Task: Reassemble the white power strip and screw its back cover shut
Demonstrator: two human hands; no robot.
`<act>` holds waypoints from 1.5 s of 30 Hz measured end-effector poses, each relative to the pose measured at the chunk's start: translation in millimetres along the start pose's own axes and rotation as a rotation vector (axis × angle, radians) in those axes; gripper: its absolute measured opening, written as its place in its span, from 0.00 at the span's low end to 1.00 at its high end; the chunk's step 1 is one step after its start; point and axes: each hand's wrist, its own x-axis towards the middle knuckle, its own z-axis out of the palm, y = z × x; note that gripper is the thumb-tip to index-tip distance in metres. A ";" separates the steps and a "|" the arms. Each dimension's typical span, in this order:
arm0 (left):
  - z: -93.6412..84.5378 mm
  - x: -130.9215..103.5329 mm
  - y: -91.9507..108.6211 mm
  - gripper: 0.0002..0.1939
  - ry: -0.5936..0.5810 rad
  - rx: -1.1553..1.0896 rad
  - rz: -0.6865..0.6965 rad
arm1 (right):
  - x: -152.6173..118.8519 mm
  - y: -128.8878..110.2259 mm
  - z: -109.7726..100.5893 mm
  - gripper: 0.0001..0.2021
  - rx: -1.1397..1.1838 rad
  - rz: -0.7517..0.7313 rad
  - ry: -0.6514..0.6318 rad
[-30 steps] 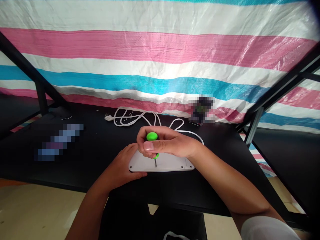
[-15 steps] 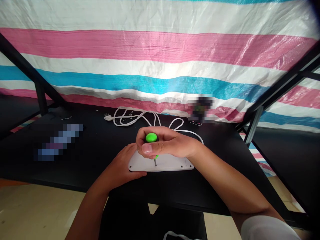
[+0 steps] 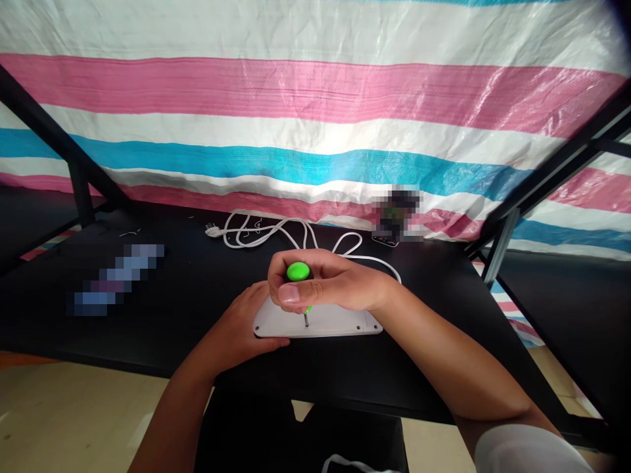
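A white flat-faced device (image 3: 335, 323) with small holes along its near edge lies on the black table (image 3: 197, 289). My right hand (image 3: 315, 282) is wrapped round a screwdriver (image 3: 298, 271) with a green-topped handle, held upright. Its metal shaft meets a hole in the device's near edge. Around the device's left end is my left hand (image 3: 246, 322), with the thumb along the near side and the fingers on the far side. The right hand hides much of the device and the handle.
Behind the device lies a coiled white cable (image 3: 276, 230) with a plug (image 3: 213, 230). A blurred blue item (image 3: 118, 276) is at the left, and a blurred dark item (image 3: 394, 217) leans against the striped sheet (image 3: 296, 92). Black metal bars (image 3: 79, 177) flank the table.
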 end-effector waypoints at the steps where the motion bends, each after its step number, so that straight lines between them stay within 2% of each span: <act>1: 0.0 0.2 0.1 0.47 0.003 0.003 0.000 | 0.0 -0.1 0.1 0.13 0.000 -0.001 -0.002; 23: -1.2 0.5 0.9 0.47 0.006 0.014 0.013 | 0.2 1.1 -0.1 0.14 -0.015 0.011 -0.007; 31: -3.6 1.5 6.4 0.41 0.078 -0.025 0.050 | 2.0 -3.0 5.1 0.17 -0.111 0.047 -0.015; 37: -3.7 1.7 8.1 0.43 0.080 -0.109 0.033 | 3.2 -9.1 7.2 0.18 -0.190 0.042 -0.039; 45: -1.1 0.0 5.5 0.43 0.098 -0.058 0.019 | 5.2 -6.2 6.2 0.18 -0.178 0.033 -0.057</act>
